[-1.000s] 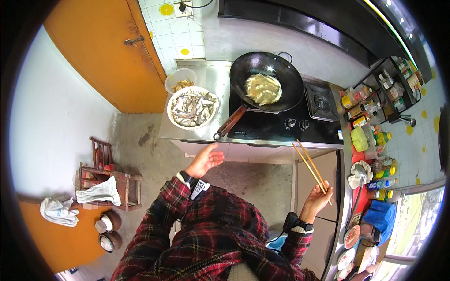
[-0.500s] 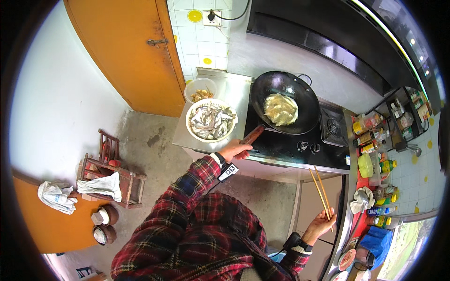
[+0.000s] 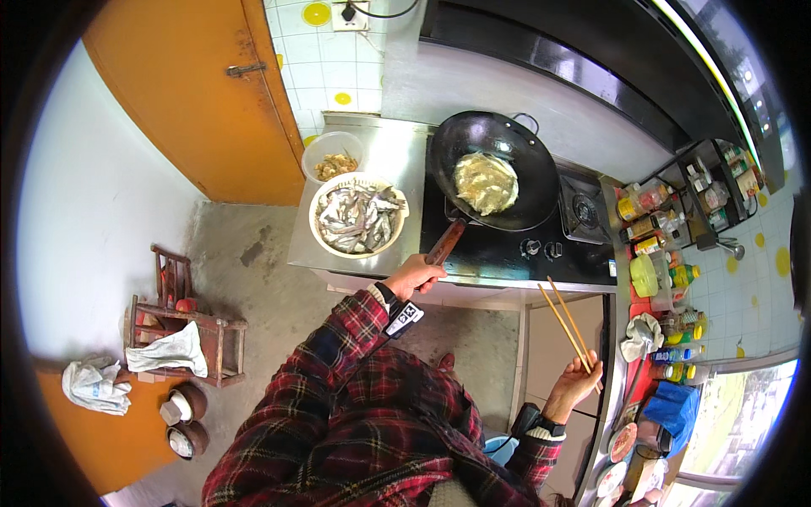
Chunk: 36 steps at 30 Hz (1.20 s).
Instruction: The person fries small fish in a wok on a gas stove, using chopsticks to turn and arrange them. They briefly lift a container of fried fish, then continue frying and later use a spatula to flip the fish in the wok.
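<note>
Starting at far left, a wooden chair [image 3: 221, 359] stands on the concrete floor [image 3: 269, 291], a whitish cloth [image 3: 173, 351] draped across it, with the orange door [image 3: 198, 93] beyond on the far side. Now to the steel counter [image 3: 414, 160]: at its left end, on the far side, a clear plastic bowl [image 3: 314, 148] holds small brown pieces [image 3: 336, 166], and right in front of it, nearer you, sits the cream basket [image 3: 315, 228], heaped with silvery fish [image 3: 359, 215].

Here's your left hand [image 3: 414, 277], just right of the basket and near the counter's front edge, fingers curled round the near end of the wooden wok handle [image 3: 445, 242]. Follow that handle away from you, up and right, and there's the black wok [image 3: 473, 131] over the left side of the cooktop [image 3: 498, 249]; inside lies a flat, pale golden mass of food [image 3: 487, 183]. Just right of the wok, a second burner [image 3: 583, 207] stands bare, two knobs [image 3: 541, 248] in front of it.

Over on the near right, your right hand [image 3: 573, 389] pinches a pair of long chopsticks [image 3: 563, 324] near their back ends, tips slightly parted, pointing away from you and well apart from the wok. At far right, bottles [image 3: 646, 224] line the side, with a blue bag [image 3: 676, 410] nearer you.
</note>
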{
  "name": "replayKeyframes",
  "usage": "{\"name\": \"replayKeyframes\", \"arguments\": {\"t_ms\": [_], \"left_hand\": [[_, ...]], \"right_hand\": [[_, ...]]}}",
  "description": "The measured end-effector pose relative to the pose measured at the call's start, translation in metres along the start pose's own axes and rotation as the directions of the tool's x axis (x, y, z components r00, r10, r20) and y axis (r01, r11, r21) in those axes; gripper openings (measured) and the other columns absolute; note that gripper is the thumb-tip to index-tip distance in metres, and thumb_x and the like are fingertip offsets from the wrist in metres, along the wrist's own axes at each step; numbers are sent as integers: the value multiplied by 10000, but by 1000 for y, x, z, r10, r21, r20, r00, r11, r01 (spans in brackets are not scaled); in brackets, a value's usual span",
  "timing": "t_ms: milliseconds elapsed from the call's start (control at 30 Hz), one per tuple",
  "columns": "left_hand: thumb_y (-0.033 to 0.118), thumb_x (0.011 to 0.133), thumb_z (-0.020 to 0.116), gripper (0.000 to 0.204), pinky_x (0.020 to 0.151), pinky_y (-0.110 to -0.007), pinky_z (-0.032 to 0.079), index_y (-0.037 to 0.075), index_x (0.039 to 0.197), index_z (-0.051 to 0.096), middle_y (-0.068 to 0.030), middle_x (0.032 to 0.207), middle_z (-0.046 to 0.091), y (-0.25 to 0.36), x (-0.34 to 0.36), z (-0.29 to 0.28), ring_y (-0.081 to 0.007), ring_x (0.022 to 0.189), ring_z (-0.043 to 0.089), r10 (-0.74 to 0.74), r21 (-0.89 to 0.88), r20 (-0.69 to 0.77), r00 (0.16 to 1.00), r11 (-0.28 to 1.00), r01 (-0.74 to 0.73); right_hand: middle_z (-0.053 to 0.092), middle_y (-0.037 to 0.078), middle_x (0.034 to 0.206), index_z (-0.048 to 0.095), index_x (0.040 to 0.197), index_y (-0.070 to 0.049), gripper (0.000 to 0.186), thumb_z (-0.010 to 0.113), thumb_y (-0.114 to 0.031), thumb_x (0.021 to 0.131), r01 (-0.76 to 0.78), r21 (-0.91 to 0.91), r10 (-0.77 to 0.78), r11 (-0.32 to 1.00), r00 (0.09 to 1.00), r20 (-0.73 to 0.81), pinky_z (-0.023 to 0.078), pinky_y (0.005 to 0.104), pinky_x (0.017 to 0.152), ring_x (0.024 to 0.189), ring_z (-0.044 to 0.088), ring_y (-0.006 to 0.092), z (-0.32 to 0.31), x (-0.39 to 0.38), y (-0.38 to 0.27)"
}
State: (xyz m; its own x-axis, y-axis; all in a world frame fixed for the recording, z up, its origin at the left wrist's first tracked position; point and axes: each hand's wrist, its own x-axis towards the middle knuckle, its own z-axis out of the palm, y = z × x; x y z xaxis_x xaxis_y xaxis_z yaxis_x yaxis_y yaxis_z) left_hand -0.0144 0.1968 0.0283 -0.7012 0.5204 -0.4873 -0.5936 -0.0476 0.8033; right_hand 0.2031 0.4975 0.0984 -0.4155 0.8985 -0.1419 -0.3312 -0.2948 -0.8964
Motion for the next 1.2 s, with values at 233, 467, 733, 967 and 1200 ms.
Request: {"name": "replayKeyframes", "arguments": {"t_ms": [233, 467, 733, 967, 1200], "left_hand": [[95, 766, 640, 108, 377, -212, 268, 52, 795, 544, 28, 574, 441, -5, -3, 14, -57, 436, 394, -54, -60, -72, 996, 997, 50], [94, 765, 637, 119, 373, -220, 280, 45, 836, 555, 29, 568, 439, -20, 3, 12, -64, 417, 386, 0, 5, -64, 998, 1000, 0], [89, 768, 639, 142, 373, -219, 278, 44, 865, 547, 33, 571, 434, -20, 4, 11, -59, 430, 392, -9, -25, -60, 998, 1000, 8], [99, 769, 640, 177, 375, -220, 272, 17, 900, 555, 33, 577, 434, -13, -3, 15, -58, 438, 388, 14, 11, -76, 997, 1000, -14], [101, 778, 637, 187, 380, -210, 265, 19, 921, 550, 36, 587, 433, -19, 7, 6, -52, 443, 377, 21, 6, -50, 999, 1000, -20]], "right_hand": [[594, -1, 751, 601, 946, -58, 311, 450, -329, 933, -3, 15, 2, 1000, 996, 88, 426, 164, 480, 596, 580, 82, 16, 32, -6], [589, -2, 746, 597, 941, -59, 316, 442, -334, 935, -3, 12, 1, 1000, 991, 136, 423, 160, 499, 620, 580, 81, 31, 66, -11], [605, 1, 760, 601, 958, -52, 314, 451, -327, 929, -17, 28, 12, 999, 987, 160, 429, 159, 497, 623, 587, 82, 40, 76, -11], [596, 13, 761, 598, 959, -45, 322, 443, -327, 931, -44, 35, 38, 998, 986, 160, 432, 166, 506, 614, 584, 89, 45, 71, -5], [595, 12, 755, 606, 943, -45, 323, 449, -326, 927, -53, 52, 47, 997, 994, 102, 428, 169, 497, 615, 579, 90, 32, 66, -4]]}}
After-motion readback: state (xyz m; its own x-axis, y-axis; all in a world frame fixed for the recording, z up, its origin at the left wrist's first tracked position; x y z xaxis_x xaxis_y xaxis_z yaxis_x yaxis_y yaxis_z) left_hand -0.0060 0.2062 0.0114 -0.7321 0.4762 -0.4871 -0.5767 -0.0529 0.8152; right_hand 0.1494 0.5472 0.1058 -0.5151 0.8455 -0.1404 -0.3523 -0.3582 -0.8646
